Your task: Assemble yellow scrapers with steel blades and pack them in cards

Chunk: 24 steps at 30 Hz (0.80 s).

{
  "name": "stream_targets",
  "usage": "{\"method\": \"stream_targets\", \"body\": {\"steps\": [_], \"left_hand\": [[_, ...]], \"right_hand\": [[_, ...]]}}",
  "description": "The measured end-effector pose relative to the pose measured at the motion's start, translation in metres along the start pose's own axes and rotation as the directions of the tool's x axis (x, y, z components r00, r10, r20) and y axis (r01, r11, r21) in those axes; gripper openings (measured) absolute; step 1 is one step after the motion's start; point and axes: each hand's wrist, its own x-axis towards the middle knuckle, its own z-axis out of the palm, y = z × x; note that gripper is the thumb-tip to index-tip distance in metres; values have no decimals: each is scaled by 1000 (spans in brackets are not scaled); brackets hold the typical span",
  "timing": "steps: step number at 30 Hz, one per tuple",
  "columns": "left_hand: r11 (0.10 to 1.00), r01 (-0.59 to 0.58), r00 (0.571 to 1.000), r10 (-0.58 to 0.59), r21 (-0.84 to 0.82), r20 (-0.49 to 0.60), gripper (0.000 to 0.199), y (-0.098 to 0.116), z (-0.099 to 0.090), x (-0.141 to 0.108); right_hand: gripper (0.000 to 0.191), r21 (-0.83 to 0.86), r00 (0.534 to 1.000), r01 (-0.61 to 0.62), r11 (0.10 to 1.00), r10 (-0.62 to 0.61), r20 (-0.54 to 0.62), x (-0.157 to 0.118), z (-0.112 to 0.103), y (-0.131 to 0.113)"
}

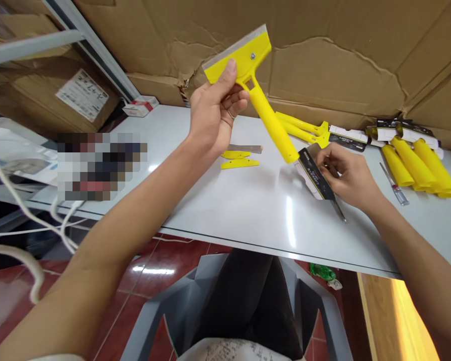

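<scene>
My left hand [220,103] is closed on a yellow scraper [268,118], gripping it just below its wide head, with the thumb on the head's face. A metal blade runs along the head's upper edge, and one screw shows in the yellow plastic. The handle slants down to the right. At its lower end is a black and white cardboard sleeve [315,173], which my right hand [346,173] pinches from the right side. How far the handle goes into the sleeve I cannot tell. A thin metal rod [339,211] sticks out below the sleeve; its other end is hidden.
Yellow blade covers [240,164] and a metal strip [248,148] lie mid-table. More yellow scrapers [304,128] are behind, with several sleeved handles [421,165] and a screwdriver [396,188] at right. A cardboard wall [323,65] backs the table; white cables [65,225] hang left.
</scene>
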Motion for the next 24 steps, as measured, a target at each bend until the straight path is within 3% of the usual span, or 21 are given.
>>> {"method": "stream_targets", "body": {"steps": [2,4,7,9,13,15,19,24], "left_hand": [[998,1,999,-3,-61,-33,76,-11,-1,6],[992,41,996,-50,-118,-78,75,-11,4,6],[978,112,993,-118,-176,-24,66,6,17,-6],[958,164,986,-164,-237,17,55,21,25,-15],[940,198,978,-208,-277,-5,43,39,32,-23],[938,199,978,-210,-283,-7,41,40,32,-22],[925,217,971,-237,-311,-29,47,42,34,-21],[894,279,942,-325,-351,-80,34,62,43,-30]], "right_hand": [[7,-99,996,69,993,-62,69,-2,3,-7],[25,-161,987,103,982,-80,139,-5,5,-12],[54,-209,980,101,973,-61,190,-7,7,-13],[58,-151,969,113,982,-76,236,-7,6,-11],[70,-91,966,109,990,-84,246,-5,4,-9],[67,-110,974,98,989,-72,213,-5,3,-11],[42,-112,979,84,990,-61,195,-4,2,-15],[42,-72,967,21,997,-2,257,0,-5,-13]]}}
